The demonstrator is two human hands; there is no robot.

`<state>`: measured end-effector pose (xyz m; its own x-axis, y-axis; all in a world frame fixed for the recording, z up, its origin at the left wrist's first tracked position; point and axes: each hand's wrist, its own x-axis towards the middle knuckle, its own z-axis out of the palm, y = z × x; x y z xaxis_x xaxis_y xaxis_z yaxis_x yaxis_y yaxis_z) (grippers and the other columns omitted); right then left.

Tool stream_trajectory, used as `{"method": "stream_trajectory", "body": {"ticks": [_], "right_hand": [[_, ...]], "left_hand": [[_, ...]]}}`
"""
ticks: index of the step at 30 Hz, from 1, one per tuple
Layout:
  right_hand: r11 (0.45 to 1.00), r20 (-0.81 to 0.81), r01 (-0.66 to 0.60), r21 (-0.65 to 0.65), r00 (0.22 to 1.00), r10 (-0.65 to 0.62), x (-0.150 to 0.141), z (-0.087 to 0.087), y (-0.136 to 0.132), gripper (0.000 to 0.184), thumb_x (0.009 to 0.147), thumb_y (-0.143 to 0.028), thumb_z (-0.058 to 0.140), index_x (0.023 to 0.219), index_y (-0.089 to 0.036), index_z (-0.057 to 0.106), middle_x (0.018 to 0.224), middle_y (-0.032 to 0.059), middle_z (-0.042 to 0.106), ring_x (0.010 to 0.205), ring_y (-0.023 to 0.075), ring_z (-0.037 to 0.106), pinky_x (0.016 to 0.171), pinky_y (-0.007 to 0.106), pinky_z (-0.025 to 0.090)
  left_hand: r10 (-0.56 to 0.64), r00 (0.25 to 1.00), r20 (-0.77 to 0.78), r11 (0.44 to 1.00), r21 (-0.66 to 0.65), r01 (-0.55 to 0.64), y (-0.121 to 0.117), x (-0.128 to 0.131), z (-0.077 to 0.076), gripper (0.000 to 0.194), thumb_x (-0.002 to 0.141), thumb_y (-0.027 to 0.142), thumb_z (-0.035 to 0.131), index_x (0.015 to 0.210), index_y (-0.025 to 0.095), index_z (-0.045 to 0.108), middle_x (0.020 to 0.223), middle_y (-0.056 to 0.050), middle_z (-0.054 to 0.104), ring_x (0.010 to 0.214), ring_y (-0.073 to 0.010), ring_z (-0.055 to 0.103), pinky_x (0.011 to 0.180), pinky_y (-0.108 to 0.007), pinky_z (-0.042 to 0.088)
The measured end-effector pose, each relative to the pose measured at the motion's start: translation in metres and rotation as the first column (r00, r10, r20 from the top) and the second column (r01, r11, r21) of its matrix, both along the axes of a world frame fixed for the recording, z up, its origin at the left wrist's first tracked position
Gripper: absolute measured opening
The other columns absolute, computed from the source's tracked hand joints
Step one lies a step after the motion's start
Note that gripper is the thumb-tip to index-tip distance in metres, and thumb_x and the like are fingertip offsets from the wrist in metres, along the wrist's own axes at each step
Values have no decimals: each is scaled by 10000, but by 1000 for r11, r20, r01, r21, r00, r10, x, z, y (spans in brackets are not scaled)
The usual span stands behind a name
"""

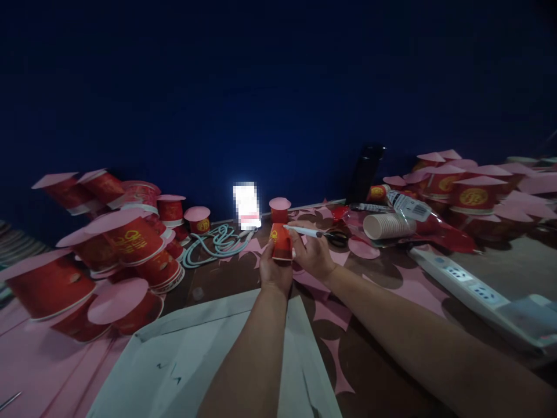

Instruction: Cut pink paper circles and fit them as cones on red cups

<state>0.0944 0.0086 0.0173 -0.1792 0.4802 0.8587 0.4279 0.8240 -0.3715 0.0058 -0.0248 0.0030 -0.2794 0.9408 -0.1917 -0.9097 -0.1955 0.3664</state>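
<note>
My left hand point(275, 271) is closed round a red paper cup point(281, 242) with gold lettering, held above the tabletop. In my right hand point(315, 254) is a white pen point(307, 231), gripped near its point. The pen's point lies at the cup's upper right side; whether it touches cannot be made out. Just behind stands another red cup topped with a pink paper disc point(279, 203). To the right of my right hand lie dark-handled scissors point(337, 236).
Red cups with pink discs are piled at left point(134, 241) and right point(474, 194). A pale blue cable point(213, 247) lies by a glowing screen point(246, 204). Nested paper cups point(387, 226), a power strip point(461, 281), pink paper scraps point(333, 313) and a white sheet point(174, 360) surround my arms.
</note>
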Motion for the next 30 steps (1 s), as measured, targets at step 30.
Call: {"method": "stream_trajectory", "body": {"ticks": [30], "right_hand": [[1000, 44, 29, 10, 999, -30, 1, -4, 3, 197, 936, -274, 461, 1025, -212, 625, 1014, 93, 699, 979, 229, 643, 867, 404, 523]], "left_hand": [[-3, 1000, 16, 1000, -8, 4, 0, 0, 2, 272, 866, 200, 481, 1050, 128, 669, 889, -73, 723, 787, -149, 675, 814, -265, 493]]}}
